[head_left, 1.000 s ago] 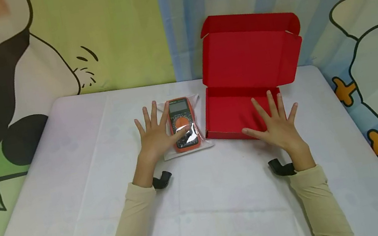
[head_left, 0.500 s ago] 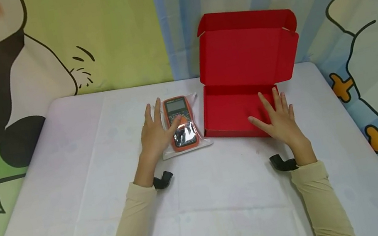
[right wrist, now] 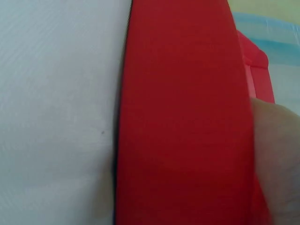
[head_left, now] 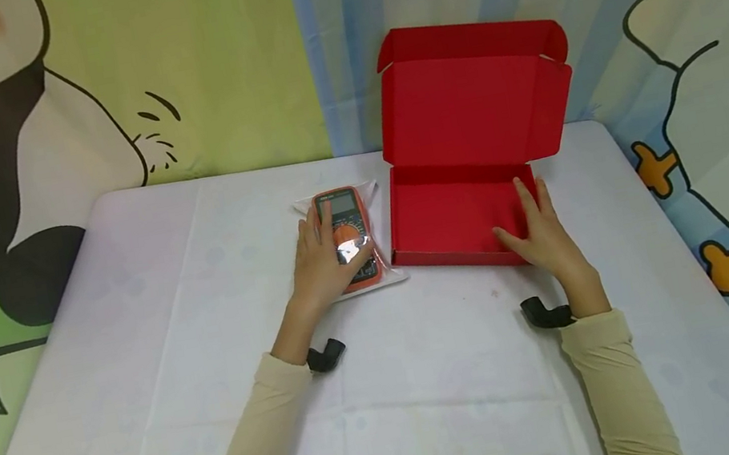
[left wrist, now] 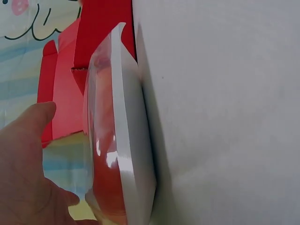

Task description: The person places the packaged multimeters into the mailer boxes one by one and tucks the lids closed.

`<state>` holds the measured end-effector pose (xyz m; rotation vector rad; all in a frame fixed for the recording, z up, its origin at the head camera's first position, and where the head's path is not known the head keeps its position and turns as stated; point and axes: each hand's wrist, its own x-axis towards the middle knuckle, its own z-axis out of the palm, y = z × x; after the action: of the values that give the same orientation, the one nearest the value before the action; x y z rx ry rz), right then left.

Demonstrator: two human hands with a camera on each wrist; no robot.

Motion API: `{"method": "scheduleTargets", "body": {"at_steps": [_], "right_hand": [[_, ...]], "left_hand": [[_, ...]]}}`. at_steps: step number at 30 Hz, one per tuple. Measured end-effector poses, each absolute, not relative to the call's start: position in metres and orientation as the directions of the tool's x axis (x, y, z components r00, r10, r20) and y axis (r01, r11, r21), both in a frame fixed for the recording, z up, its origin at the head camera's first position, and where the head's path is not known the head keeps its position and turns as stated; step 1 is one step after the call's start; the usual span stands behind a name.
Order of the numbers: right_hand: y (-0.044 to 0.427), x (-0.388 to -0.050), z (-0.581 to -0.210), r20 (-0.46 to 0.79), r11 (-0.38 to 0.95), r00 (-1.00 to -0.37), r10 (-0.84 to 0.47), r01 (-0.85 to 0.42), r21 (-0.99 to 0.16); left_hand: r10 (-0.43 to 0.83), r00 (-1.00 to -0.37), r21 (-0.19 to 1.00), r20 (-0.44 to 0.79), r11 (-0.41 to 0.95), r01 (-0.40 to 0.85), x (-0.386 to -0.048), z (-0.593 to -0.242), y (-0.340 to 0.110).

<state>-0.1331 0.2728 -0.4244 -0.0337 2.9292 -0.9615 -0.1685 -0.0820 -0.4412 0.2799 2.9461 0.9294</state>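
A multimeter with an orange rim and dark face lies in a clear, white-edged plastic bag on the table. My left hand is over its left side, fingers pointing forward and thumb spread across the lower face. In the left wrist view the thumb stands apart from the bag; whether the other fingers touch it I cannot tell. My right hand is at the right front corner of an open red cardboard box. Its fingers are extended near the right wall, and the thumb hangs over the front wall's edge.
The box's lid stands raised at the back, near a printed curtain. A white cloth covers the table. Black wrist mounts show at both wrists.
My left hand has moved right and lowered over the multimeter. My right hand's spread fingers have drawn closer together, and it has come down at the box's right front corner.
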Motion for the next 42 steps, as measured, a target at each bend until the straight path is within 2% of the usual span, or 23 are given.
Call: {"method": "scheduleTargets", "body": {"at_steps": [8,16,19,22,26,29,33,36,42], "right_hand": [[0.278,-0.137,-0.43,-0.083,0.775,-0.996,-0.013,0.043,-0.631],[0.279,-0.136,-0.439,-0.048,0.686,-0.997,0.056,0.074,-0.724],[0.281,-0.137,-0.441,-0.067,0.565,-0.992,0.106,0.115,-0.817],[0.282,-0.139,-0.442,-0.14,0.334,-0.976,0.167,0.19,-0.923],[0.284,-0.141,-0.443,-0.235,0.07,-0.95,0.207,0.254,-0.965],[0.289,-0.142,-0.447,-0.244,-0.057,-0.946,0.215,0.238,-0.97],[0.295,-0.142,-0.455,-0.2,-0.251,-0.951,0.233,0.14,-0.958],[0.297,-0.143,-0.461,-0.162,-0.305,-0.958,0.237,0.085,-0.949],[0.297,-0.144,-0.463,-0.14,-0.28,-0.962,0.236,0.071,-0.957]], "left_hand": [[0.2,-0.978,0.631,-0.053,0.766,0.122,-0.167,-0.45,-0.074],[0.162,-0.987,0.608,-0.007,0.784,0.124,-0.165,-0.455,-0.067],[0.149,-0.989,0.595,-0.011,0.796,0.114,-0.163,-0.454,-0.063],[0.133,-0.991,0.602,-0.017,0.793,0.096,-0.162,-0.451,-0.06],[0.111,-0.993,0.607,-0.033,0.792,0.068,-0.16,-0.449,-0.056],[0.098,-0.994,0.601,-0.046,0.797,0.051,-0.16,-0.449,-0.054],[0.06,-0.997,0.615,-0.058,0.789,0.012,-0.161,-0.448,-0.053],[0.025,-0.998,0.633,-0.061,0.774,-0.02,-0.163,-0.447,-0.052],[-0.015,-0.999,0.629,-0.043,0.776,-0.039,-0.165,-0.444,-0.048]]}}
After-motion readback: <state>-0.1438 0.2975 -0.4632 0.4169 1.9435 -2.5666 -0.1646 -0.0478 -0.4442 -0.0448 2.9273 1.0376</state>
